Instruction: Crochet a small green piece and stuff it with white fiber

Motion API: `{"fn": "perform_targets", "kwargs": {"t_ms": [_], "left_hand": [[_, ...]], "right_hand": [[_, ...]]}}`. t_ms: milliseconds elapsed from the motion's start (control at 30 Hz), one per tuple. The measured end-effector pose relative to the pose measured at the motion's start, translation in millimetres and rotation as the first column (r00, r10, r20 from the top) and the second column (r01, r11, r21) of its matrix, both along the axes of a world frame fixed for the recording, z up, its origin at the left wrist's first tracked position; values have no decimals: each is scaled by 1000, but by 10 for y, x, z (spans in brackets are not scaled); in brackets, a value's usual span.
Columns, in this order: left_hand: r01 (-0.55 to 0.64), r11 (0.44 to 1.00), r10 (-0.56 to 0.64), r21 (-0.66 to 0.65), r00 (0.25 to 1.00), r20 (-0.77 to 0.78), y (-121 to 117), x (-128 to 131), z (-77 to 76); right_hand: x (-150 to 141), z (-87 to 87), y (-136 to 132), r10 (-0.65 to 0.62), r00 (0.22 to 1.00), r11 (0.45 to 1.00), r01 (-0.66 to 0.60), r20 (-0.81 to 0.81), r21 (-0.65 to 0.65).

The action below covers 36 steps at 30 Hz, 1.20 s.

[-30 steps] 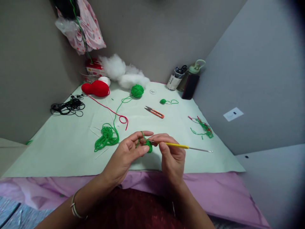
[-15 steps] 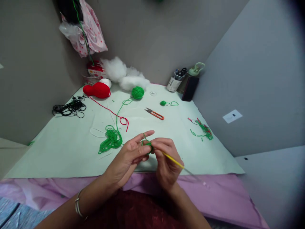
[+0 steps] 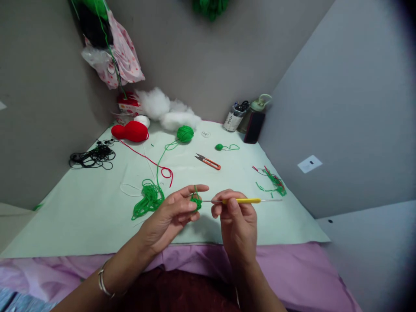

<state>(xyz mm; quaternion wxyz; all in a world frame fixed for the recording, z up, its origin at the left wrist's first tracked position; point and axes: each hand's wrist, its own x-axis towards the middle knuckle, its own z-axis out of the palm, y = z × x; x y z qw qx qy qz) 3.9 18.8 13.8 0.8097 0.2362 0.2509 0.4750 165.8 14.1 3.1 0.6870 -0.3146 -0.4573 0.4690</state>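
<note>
My left hand (image 3: 173,213) pinches a small green crochet piece (image 3: 196,204) between thumb and fingers, with a strand of green yarn over its outstretched index finger. My right hand (image 3: 237,221) grips a crochet hook (image 3: 248,200) by its yellow handle. The hook lies nearly level, and its thin metal shaft reaches left to the crochet piece. Whether its tip is inside a stitch is too small to tell. Left of my left hand lies a loose tangle of green yarn (image 3: 148,198), whose strand runs back to a green yarn ball (image 3: 185,134).
Orange-handled thread snips (image 3: 208,162) lie mid-table. Further back are a red stuffed piece (image 3: 131,131), white stuffing (image 3: 156,104), a pen cup (image 3: 233,119) and a phone (image 3: 254,128). Black cord (image 3: 94,156) is at left, yarn scraps (image 3: 275,182) at right. Walls enclose the table.
My right hand has moved right, away from my left hand, and the hook has swung from slanting down to nearly level. The view has tilted up slightly.
</note>
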Motion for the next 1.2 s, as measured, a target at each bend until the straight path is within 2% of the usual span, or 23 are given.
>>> {"fn": "perform_targets", "kwargs": {"t_ms": [167, 300, 433, 500, 600, 733, 867, 1033, 1133, 1200], "left_hand": [[50, 999, -51, -2, 999, -16, 50, -9, 82], [93, 996, -93, 2, 995, 39, 93, -11, 94], [82, 997, -82, 5, 995, 57, 104, -2, 97], [47, 997, -46, 53, 999, -23, 102, 13, 110], [-5, 981, 46, 194, 978, -204, 130, 49, 144], [41, 936, 76, 349, 946, -314, 295, 77, 218], [86, 898, 87, 431, 927, -365, 533, 27, 258], [126, 921, 29, 368, 922, -387, 694, -45, 97], [169, 944, -63, 282, 935, -348, 709, -38, -56], [157, 958, -78, 238, 948, -309, 711, -28, -139]], "right_hand": [[39, 50, 71, 71, 997, 997, -72, -33, -28], [67, 97, 90, 79, 996, 996, -82, -49, -46], [82, 139, 74, 104, 991, 991, -110, -85, -75], [73, 158, 81, 149, 981, 982, -162, -127, -97], [39, 177, 155, 183, 973, 974, -199, -138, -109], [21, 182, 373, 180, 983, 978, -183, -34, -104], [49, 163, 601, 228, 973, 969, -222, 44, -105], [43, 54, 752, 300, 952, 939, -285, 53, -193], [47, -42, 797, 343, 939, 897, -324, 12, -301], [58, -95, 823, 385, 923, 869, -364, -4, -334]]}}
